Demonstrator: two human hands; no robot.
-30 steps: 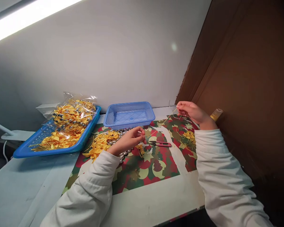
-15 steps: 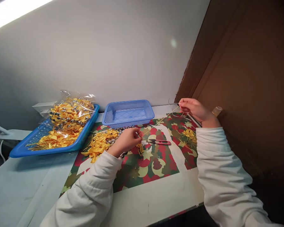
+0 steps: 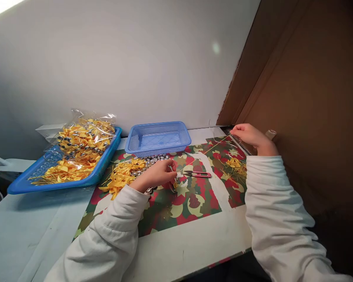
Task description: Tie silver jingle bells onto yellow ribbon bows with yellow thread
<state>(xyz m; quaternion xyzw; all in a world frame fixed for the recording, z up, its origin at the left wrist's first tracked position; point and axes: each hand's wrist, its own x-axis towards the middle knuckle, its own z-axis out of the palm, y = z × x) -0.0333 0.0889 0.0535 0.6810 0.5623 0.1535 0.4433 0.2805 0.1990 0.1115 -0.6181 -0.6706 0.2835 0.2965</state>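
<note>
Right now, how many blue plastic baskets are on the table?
2. A shallow blue plastic tray at the left, holding bagged yellow bows, and a smaller blue mesh basket by the wall, centre. None seem hidden.

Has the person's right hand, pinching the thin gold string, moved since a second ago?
Yes. The right hand has dropped from above the patterned red-and-green mat to its far right corner, closer to the brown cardboard wall; the gold string lies lower too.

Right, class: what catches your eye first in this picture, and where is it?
Heaps of bright yellow ribbon bows fill the long blue plastic tray at left. A thin gold thread stretches between the left hand and right hand, above small red-handled snips on the red-and-green patterned mat.
</note>
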